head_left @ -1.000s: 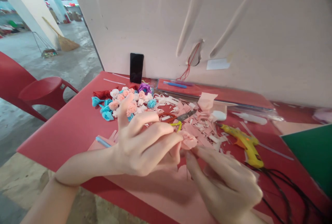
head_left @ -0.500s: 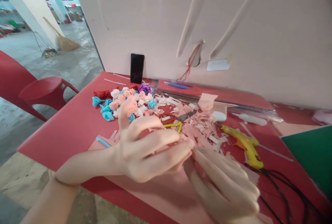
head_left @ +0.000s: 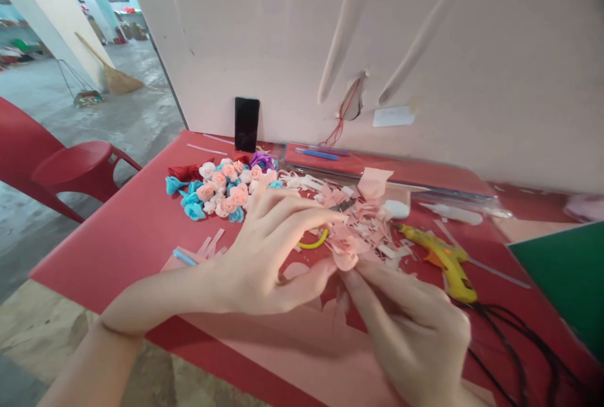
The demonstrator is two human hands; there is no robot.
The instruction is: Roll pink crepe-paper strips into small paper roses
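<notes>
A small pink paper flower (head_left: 345, 251) is held over the red table (head_left: 127, 231), just above a pink paper sheet (head_left: 302, 338). My right hand (head_left: 410, 325) pinches the flower's base from below with fingers closed. My left hand (head_left: 274, 243) is beside the flower with fingers spread, its thumb reaching under toward the flower and its fingertips near the petals. Behind the hands lies a pile of pink and white paper scraps (head_left: 363, 218).
A heap of finished pink, white and blue paper roses (head_left: 217, 187) lies at the left. A yellow glue gun (head_left: 446, 262) with black cords (head_left: 509, 344) lies right. A black phone (head_left: 246, 124) leans on the wall. Green sheet (head_left: 566, 275) far right; red chair (head_left: 61, 168) left.
My left hand has opened: its fingers were wrapped round the flower and are now spread, leaving the flower showing. My right hand keeps its pinch under the flower.
</notes>
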